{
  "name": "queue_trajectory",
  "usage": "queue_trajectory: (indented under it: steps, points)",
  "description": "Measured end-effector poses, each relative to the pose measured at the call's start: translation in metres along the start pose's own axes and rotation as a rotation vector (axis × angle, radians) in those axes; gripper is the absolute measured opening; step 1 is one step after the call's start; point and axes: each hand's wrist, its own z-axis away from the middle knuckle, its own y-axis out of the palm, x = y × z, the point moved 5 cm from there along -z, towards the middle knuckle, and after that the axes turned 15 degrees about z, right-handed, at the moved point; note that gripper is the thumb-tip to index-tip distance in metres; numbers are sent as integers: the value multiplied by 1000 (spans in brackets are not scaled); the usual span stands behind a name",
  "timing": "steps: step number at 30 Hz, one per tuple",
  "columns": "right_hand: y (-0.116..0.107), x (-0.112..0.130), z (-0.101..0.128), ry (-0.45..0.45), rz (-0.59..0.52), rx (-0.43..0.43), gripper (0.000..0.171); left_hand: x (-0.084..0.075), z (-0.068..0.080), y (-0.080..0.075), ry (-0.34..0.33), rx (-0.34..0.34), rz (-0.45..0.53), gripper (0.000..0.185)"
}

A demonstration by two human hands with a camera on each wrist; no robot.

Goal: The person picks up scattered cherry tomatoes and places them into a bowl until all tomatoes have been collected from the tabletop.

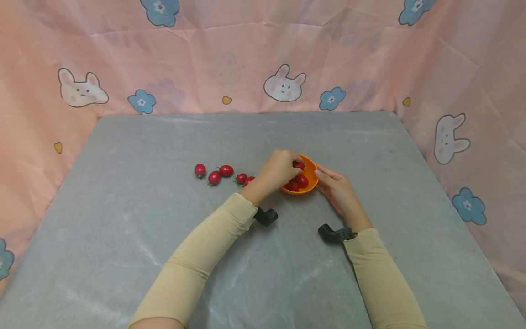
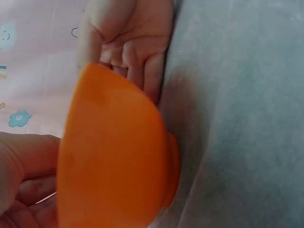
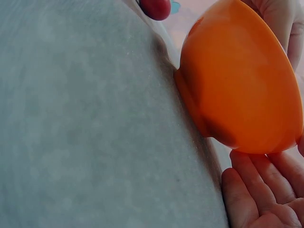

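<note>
An orange bowl stands upright on the grey table, with red cherry tomatoes inside it. My left hand reaches over the bowl's left side, its thumb and fingers pinching a cherry tomato within the rim. On the opposite side, my right hand holds the bowl, thumb at the rim and fingers against the outer wall. The right wrist view shows those fingers touching the underside of the orange wall. Seen from the left wrist, the bowl hides its contents.
Several loose cherry tomatoes lie left of the bowl, the nearest partly hidden by the left wrist. Grey cloth covers the table. A pink patterned curtain hangs behind and along both sides.
</note>
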Motion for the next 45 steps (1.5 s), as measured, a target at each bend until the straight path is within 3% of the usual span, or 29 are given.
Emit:
queue_trajectory:
  steps: [9,20,25,32,41,45]
  points:
    - [2,-2,-1,17,24,0,61,4,-3,9,5,23,-67,29]
    - [2,0,-2,-3,3,-1,61,2,1,0,-8,-7,0,35]
    - [3,0,-3,-3,5,-3,61,6,8,-18,-20,-55,133,34]
    - [2,1,-3,7,4,-14,59,28,29,-53,-17,-150,352,32]
    - [-1,0,0,36,-3,-12,61,66,55,-85,-63,-219,355,34]
    - [0,-2,-2,36,-10,-13,63,86,68,-101,-105,-281,358,34]
